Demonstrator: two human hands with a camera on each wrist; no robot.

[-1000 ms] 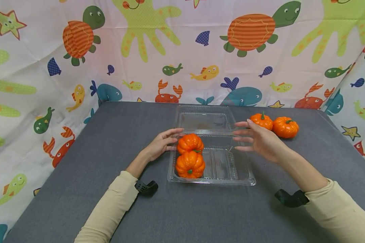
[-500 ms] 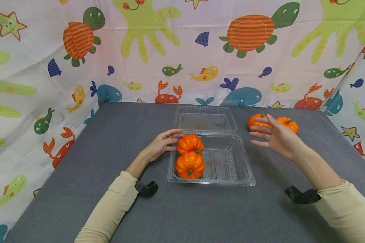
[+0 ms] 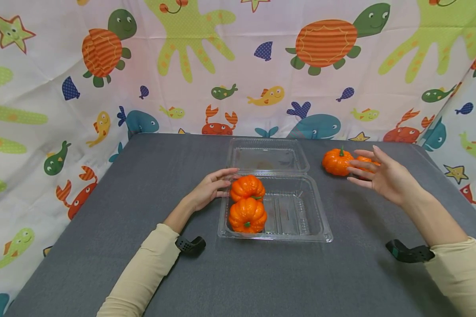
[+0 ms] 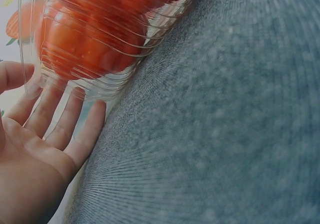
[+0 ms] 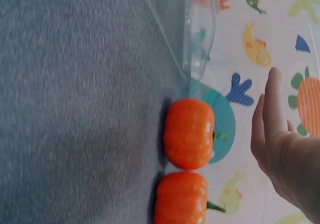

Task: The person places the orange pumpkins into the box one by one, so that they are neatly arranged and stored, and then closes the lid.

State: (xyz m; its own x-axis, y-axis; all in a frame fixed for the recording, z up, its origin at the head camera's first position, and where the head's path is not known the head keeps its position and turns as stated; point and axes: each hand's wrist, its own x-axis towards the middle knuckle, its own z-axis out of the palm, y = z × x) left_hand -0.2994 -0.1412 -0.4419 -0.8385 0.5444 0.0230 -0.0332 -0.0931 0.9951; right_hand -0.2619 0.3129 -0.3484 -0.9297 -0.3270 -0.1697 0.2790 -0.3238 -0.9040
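A clear plastic clamshell container (image 3: 287,220) lies opened out on the table, its lid (image 3: 267,156) folded back. Two small orange pumpkins with green stems, a rear one (image 3: 247,187) and a front one (image 3: 247,215), fill its left side. My left hand (image 3: 205,191) touches the container's left wall with extended fingertips; in the left wrist view its thumb is near the rim. Raised above the table, my right hand (image 3: 394,181) has spread fingers and holds nothing. Beyond it are two more pumpkins, a left one (image 3: 336,162) and a right one (image 5: 181,199), the latter partly hidden in the head view.
The grey cloth-covered table (image 3: 273,277) reaches back to a white curtain (image 3: 162,97) printed with sea animals. A black wrist strap piece (image 3: 190,245) sticks out from the left forearm, another one (image 3: 409,253) from the right.
From over the container's right side, my right hand has moved right, past the left loose pumpkin to in front of the right one. My left hand and the container have stayed put.
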